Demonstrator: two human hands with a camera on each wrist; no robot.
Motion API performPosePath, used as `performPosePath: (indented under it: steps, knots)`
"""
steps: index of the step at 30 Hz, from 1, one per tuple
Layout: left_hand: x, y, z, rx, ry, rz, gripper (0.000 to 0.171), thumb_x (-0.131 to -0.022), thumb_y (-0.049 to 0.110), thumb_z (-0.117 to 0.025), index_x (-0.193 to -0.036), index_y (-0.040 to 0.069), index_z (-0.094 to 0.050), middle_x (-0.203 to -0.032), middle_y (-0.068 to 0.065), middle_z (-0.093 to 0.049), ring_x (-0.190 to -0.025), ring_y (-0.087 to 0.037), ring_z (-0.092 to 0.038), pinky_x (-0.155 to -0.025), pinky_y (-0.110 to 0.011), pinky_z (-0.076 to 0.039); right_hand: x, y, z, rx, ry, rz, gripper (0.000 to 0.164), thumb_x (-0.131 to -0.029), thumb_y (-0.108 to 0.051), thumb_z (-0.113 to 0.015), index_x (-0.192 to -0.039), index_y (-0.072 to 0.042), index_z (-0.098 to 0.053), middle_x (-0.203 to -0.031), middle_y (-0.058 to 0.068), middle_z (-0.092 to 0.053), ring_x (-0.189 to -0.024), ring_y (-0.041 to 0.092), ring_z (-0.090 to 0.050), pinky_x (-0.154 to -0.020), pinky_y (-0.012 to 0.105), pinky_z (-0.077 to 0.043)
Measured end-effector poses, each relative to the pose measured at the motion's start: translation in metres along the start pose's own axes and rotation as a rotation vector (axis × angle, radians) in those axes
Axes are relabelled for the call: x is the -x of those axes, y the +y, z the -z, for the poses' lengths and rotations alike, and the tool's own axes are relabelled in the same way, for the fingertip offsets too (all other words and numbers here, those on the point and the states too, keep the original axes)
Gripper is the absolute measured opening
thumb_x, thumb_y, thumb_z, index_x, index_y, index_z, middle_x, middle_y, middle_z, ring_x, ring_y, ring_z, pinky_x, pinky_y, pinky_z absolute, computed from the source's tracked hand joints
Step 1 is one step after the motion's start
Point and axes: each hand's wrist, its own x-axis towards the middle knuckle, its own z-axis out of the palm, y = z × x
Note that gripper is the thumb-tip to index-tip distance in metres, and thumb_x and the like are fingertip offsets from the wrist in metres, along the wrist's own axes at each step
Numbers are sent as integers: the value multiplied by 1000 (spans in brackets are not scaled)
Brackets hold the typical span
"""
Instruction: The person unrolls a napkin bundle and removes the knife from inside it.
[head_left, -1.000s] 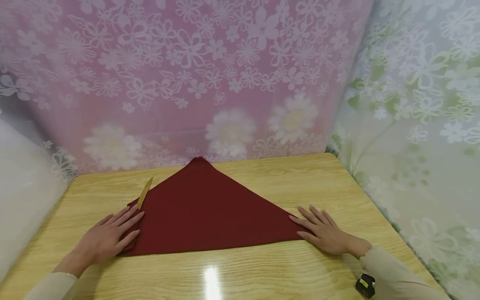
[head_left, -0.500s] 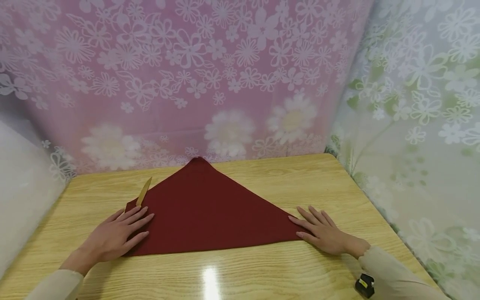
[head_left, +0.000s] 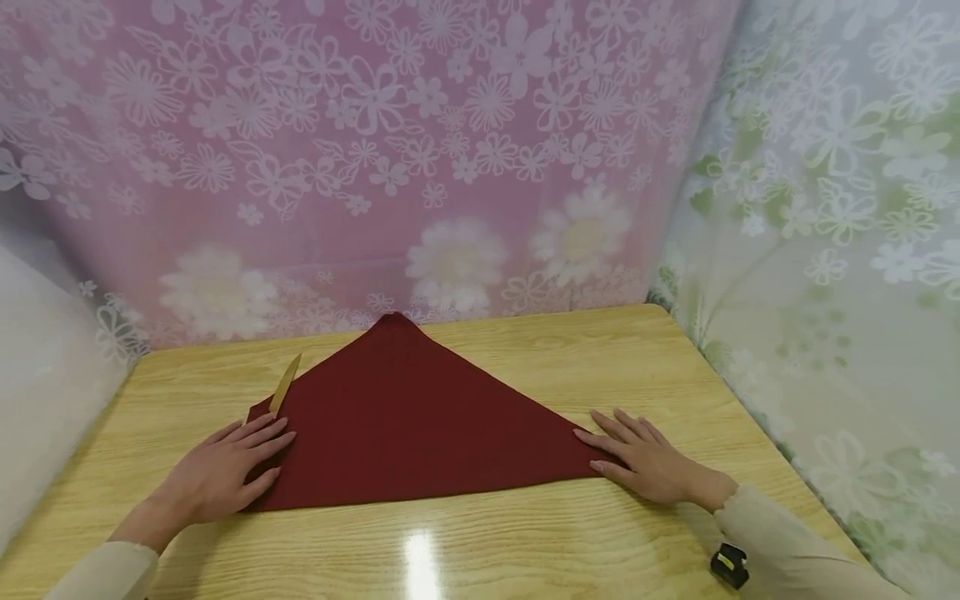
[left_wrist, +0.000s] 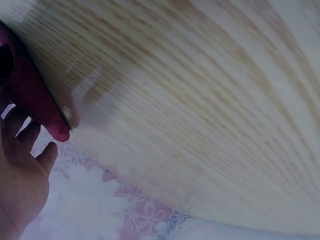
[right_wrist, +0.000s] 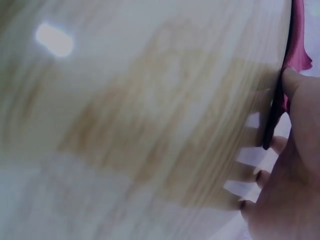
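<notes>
A dark red cloth lies in a broad triangle, its peak at the table's far edge. My left hand rests palm down on the cloth's left end, fingers extended and slightly spread, hiding much of that end. Just beyond its fingertips is a narrow, pointed yellow-brown strip; I cannot tell what it is. On the right, my right hand touches the cloth's narrow tip with its thumb and forefinger, while the other fingers spread over the table. Both wrist views show the cloth's edge at the hands.
The wood-grain table carries a bright light reflection near its front. A small black object with a yellow mark is beside the right sleeve. A pink flowered curtain stands behind, and a pale flowered one on the right.
My left hand slid a little right over the cloth's left end, then slightly back left. The folded layers seen there earlier are now covered. My right hand stays in place.
</notes>
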Motion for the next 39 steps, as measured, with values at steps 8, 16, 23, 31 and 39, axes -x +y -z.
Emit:
performPosePath:
  steps: [8, 16, 23, 31, 39]
  knots:
    - [4, -3, 4, -11, -18, 19, 48, -93, 35, -60, -135, 12, -57, -143, -10, -46, -132, -33, -39, -103, -51, -32, -2, -2, 6, 118, 35, 79, 46, -100, -36, -51, -143, -21, -49, -145, 19, -40, -128, 49, -37, -99, 60, -34]
    - [-3, -4, 10, -69, -13, 1, 49, -87, 33, -66, -129, 8, -62, -135, -12, -54, -126, -33, -46, -101, -51, -36, -5, -2, 11, 136, -28, 68, 47, -101, -38, -48, -144, -19, -46, -146, 20, -37, -129, 49, -34, -101, 59, -32]
    - [-5, -4, 13, -79, 2, -19, 47, -83, 29, -67, -124, 7, -65, -130, -11, -57, -122, -33, -49, -99, -50, -38, -4, -3, 9, 104, -47, 43, 48, -101, -37, -47, -145, -19, -45, -149, 19, -34, -131, 50, -32, -101, 61, -31]
    - [2, -10, 10, -103, 57, -23, 42, -82, 29, -68, -118, 6, -69, -125, -11, -60, -119, -34, -51, -102, -48, -33, -4, -3, 7, 107, -35, 52, 48, -102, -36, -46, -146, -18, -43, -150, 20, -32, -131, 50, -30, -102, 61, -28]
    - [13, -16, 7, -75, 106, -8, 43, -83, 29, -69, -120, 7, -68, -128, -10, -59, -121, -33, -50, -100, -48, -33, 0, -1, 4, 94, 7, 64, 47, -101, -33, -49, -145, -18, -46, -148, 21, -34, -129, 51, -33, -99, 63, -30]
